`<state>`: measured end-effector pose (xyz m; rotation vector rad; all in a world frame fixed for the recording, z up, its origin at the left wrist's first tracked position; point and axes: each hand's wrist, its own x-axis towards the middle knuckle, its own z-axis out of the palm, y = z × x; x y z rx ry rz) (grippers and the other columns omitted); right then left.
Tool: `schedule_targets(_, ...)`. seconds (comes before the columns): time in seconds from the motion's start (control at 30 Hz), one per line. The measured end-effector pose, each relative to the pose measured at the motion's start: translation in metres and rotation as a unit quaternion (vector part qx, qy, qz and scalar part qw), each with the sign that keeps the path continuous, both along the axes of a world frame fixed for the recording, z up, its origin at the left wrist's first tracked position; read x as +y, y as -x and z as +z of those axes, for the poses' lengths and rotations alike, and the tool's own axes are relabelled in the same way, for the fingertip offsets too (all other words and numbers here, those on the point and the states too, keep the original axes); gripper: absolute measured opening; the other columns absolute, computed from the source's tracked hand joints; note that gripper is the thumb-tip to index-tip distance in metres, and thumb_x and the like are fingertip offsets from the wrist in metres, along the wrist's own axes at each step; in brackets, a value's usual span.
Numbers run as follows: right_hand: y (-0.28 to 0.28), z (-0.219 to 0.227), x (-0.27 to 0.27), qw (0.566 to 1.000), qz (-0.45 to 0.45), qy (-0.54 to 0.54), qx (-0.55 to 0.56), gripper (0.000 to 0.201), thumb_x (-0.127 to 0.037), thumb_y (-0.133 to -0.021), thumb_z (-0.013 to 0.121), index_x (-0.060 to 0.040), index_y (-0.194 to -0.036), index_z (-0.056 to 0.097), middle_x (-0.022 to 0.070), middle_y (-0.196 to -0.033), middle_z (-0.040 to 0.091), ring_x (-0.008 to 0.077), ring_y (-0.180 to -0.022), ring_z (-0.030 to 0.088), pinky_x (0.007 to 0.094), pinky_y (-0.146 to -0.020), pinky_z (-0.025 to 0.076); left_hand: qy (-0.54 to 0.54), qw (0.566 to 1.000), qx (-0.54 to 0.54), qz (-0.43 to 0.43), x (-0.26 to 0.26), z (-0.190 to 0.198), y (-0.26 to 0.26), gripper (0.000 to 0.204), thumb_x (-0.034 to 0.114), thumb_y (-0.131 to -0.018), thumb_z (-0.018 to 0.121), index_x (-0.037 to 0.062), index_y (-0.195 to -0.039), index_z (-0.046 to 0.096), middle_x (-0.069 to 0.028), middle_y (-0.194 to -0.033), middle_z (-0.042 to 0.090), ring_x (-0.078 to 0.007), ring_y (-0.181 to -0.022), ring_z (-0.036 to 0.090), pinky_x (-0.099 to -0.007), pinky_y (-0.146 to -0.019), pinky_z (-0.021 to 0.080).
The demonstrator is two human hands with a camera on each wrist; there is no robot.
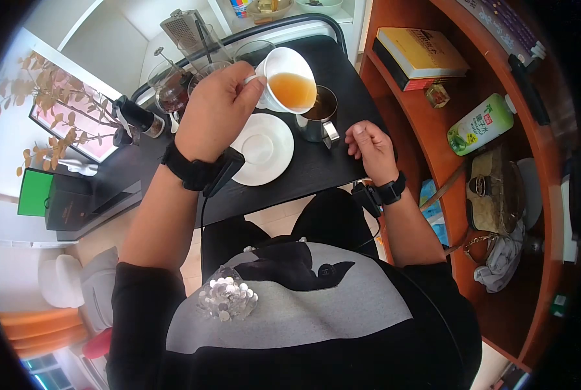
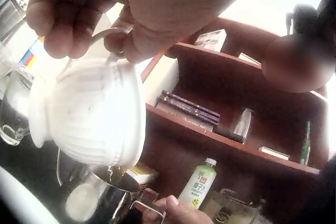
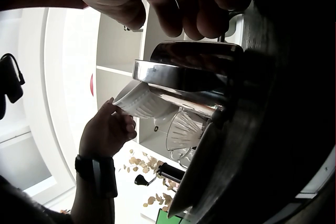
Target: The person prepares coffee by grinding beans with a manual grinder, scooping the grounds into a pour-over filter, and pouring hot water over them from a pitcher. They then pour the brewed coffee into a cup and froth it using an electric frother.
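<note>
My left hand (image 1: 214,109) pinches the handle of a white ribbed cup (image 2: 97,111), which is tilted over a shiny metal pitcher (image 1: 311,130). Amber liquid (image 1: 294,90) lies against the cup's lower rim, and a thin trickle (image 2: 109,173) drops toward the pitcher in the left wrist view. The pitcher stands upright on the black table, its handle facing me. Just right of that handle, my right hand (image 1: 375,153) hovers with loosely curled fingers and nothing in them. A white saucer (image 1: 261,166) lies below the cup, partly behind my left wrist.
Glass vessels, including a French press (image 1: 171,91), stand at the table's back left near a black hand grinder (image 1: 138,117). A raised black rail (image 1: 303,19) borders the far edge. To the right, a wooden shelf (image 1: 427,123) holds books, a green-white bottle (image 1: 482,123) and a bag.
</note>
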<state>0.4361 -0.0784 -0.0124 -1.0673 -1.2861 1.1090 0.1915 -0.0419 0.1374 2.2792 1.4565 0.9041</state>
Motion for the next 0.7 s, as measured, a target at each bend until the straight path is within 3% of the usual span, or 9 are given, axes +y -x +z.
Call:
schedule_targets(0.2, 0.001, 0.002, -0.001, 1.0, -0.003, 0.0, 0.001, 0.026, -0.028, -0.091, 0.049, -0.0047, -0.083, 0.058, -0.0009, -0.071, 0.054, 0.0049, -0.059, 0.049, 0.0186, -0.053, 0.039, -0.057, 0.997, 0.047, -0.019, 0.0, 0.002, -0.005, 0.02, 0.02, -0.083, 0.054, 0.0, -0.08, 0.054, -0.0202, -0.071, 0.053, -0.0366, -0.065, 0.053, -0.0413, -0.059, 0.042)
schedule_targets(0.33, 0.001, 0.002, -0.001, 1.0, -0.002, -0.008, -0.004, 0.026, -0.026, -0.091, 0.048, -0.0043, -0.083, 0.058, -0.0006, -0.071, 0.054, 0.005, -0.059, 0.049, 0.0187, -0.053, 0.039, -0.073, 0.995, 0.063, -0.021, -0.002, 0.004, -0.009, 0.019, 0.02, -0.082, 0.054, 0.0004, -0.08, 0.054, -0.02, -0.07, 0.053, -0.0367, -0.065, 0.053, -0.0415, -0.06, 0.043)
schedule_targets(0.4, 0.001, 0.002, -0.001, 1.0, -0.003, -0.009, -0.011, 0.025, -0.026, -0.091, 0.048, -0.0041, -0.083, 0.058, -0.0004, -0.071, 0.054, 0.0051, -0.059, 0.049, 0.0187, -0.053, 0.039, -0.084, 0.992, 0.091, -0.018, -0.002, 0.004, -0.01, 0.021, 0.019, -0.083, 0.056, -0.0012, -0.083, 0.056, -0.0178, -0.073, 0.055, -0.0315, -0.068, 0.054, -0.0359, -0.06, 0.042)
schedule_targets(0.7, 0.001, 0.002, -0.001, 1.0, -0.005, -0.01, -0.006, 0.024, -0.025, -0.091, 0.049, -0.0039, -0.082, 0.057, -0.0004, -0.071, 0.054, 0.0052, -0.06, 0.049, 0.0188, -0.053, 0.039, -0.116, 0.985, 0.124, -0.041, -0.007, 0.002, -0.017, 0.018, 0.017, -0.081, 0.058, 0.0001, -0.087, 0.057, -0.0168, -0.077, 0.053, -0.0349, -0.07, 0.052, -0.0389, -0.062, 0.042)
